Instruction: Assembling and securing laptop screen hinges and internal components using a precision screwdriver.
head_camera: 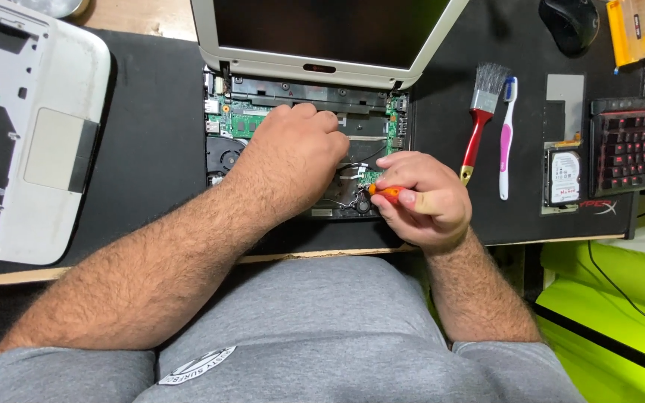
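An opened laptop [307, 97] lies on a black mat, its green circuit board and fan exposed, its white-framed screen tilted back. My left hand [293, 153] rests curled on the middle of the laptop's inside, fingers closed on the board area; what is under it is hidden. My right hand [419, 198] grips an orange-handled screwdriver [384, 191] whose tip points at the lower right part of the board, beside loose black and white wires.
The laptop's removed white palm-rest cover [31, 134] lies at the left. A red-handled paintbrush [479, 119], a pink-and-white toothbrush [506, 142], a bare hard drive [564, 175], a red-lit keyboard [636, 145] and a black mouse [569, 22] sit to the right.
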